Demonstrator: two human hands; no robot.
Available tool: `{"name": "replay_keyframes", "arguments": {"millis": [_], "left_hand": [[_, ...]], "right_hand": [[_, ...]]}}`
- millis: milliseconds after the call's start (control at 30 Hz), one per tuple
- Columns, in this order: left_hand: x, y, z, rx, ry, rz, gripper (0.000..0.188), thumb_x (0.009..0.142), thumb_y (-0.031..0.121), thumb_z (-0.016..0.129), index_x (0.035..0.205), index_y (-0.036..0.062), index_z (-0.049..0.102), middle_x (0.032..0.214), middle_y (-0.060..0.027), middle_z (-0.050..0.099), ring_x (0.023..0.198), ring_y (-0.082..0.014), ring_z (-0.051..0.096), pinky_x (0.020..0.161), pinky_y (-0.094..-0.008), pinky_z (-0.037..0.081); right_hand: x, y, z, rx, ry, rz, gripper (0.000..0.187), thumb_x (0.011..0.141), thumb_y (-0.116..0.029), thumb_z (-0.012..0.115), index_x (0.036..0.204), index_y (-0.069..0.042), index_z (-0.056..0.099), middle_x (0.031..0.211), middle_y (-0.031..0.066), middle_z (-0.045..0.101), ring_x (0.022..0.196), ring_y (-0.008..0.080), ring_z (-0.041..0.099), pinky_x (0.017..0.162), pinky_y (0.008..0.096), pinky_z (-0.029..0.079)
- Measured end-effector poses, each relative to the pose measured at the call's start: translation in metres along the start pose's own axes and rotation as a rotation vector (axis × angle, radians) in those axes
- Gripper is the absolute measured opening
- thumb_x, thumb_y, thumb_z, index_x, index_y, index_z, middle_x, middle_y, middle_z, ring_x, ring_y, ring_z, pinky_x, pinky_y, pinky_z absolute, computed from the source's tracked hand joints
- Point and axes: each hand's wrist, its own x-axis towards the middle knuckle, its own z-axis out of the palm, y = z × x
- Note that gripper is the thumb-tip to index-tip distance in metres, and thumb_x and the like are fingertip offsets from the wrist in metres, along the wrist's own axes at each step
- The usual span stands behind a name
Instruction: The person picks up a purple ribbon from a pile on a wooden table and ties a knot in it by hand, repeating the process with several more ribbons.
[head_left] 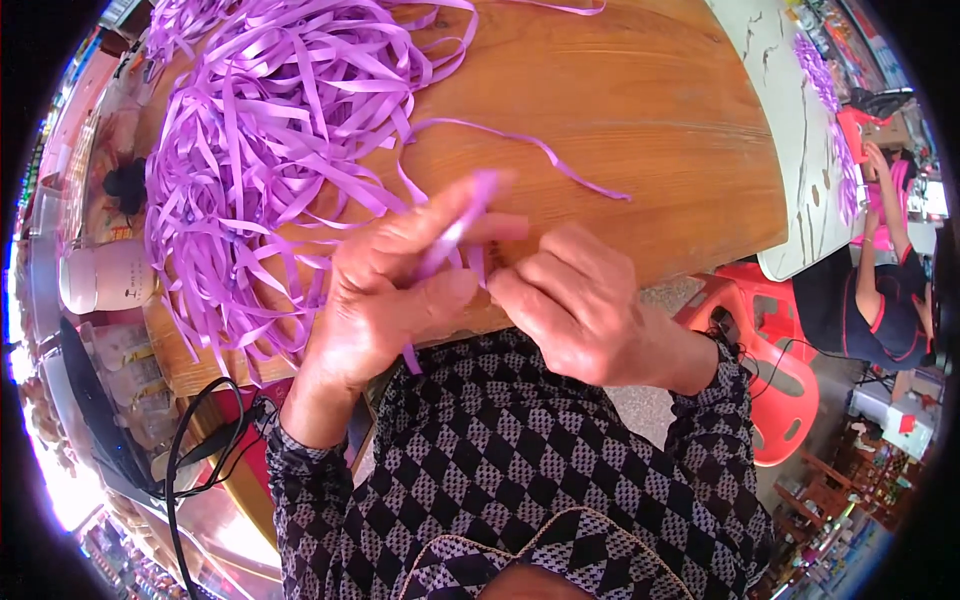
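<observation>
1. L hand (375, 290): palm half turned in, fingers stretched fwd, w/ held ribbon (452, 238) (purple, satiny, blurred near the fingertips) running across them; can't tell if the thumb presses on it.
2. R hand (580, 305): just beside L, fingers curled in, thumb & index pinching the same ribbon, tho the contact is part hidden.
3. Held ribbon is btwn both hands, above the near edge of the wooden table (620, 110); a tail hangs below L hand.
4. Big ribbon pile (270, 130), same purple, heaped on the table's L side; a loose strand (530, 140) curls out over bare wood.
5. Far R: white marble-look table (790, 130), red stool (775, 390) nr it, plus a co-worker (890, 300) in dark clothes, arms reaching out.
6. Far L: pale cup (95, 278) beside the pile; black cable (175, 480) lower down.
</observation>
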Motion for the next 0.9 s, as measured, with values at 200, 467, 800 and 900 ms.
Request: {"name": "replay_keyframes", "arguments": {"millis": [200,467,800,900], "left_hand": [[-0.008,0.003,0.008,0.328,-0.01,-0.28,0.034,0.079,-0.004,0.062,0.111,0.0007,0.052,0.081,-0.0028,0.057,0.07,-0.0063,0.055,0.062,-0.0187,0.045],[-0.008,-0.001,0.012,0.252,0.062,-0.343,0.016,0.081,-0.004,0.054,0.097,-0.0001,0.051,0.069,0.0007,0.051,0.052,-0.005,0.048,0.046,-0.0181,0.037],[-0.015,-0.012,0.021,0.584,0.273,-0.009,0.024,0.079,-0.006,0.056,0.101,-0.0017,0.051,0.081,-0.0036,0.061,0.065,-0.0053,0.054,0.054,-0.0191,0.043],[-0.012,-0.017,0.018,0.838,0.26,0.193,0.031,0.078,-0.003,0.063,0.108,-0.0015,0.054,0.084,-0.0052,0.064,0.068,-0.0083,0.06,0.055,-0.0216,0.046]], "right_hand": [[0.008,0.009,-0.011,-0.071,0.108,0.006,0.027,0.059,-0.003,0.068,0.084,0.001,0.06,0.073,0.0097,0.057,0.057,0.0222,0.052,0.049,0.0274,0.039],[0.005,-0.012,0.006,0.784,0.254,0.777,0.012,0.084,-0.009,0.062,0.087,0.002,0.057,0.079,0.0069,0.061,0.065,0.0064,0.052,0.053,0.019,0.039],[0.004,-0.016,0.016,1.116,0.383,1.011,0.014,0.087,-0.01,0.057,0.09,0.004,0.056,0.07,0.0051,0.059,0.057,0.0072,0.051,0.049,0.0166,0.036],[0.005,-0.015,0.013,1.226,0.38,1.082,0.015,0.086,-0.009,0.058,0.09,0.006,0.056,0.071,0.0076,0.06,0.057,0.0088,0.054,0.048,0.0171,0.037]]}}
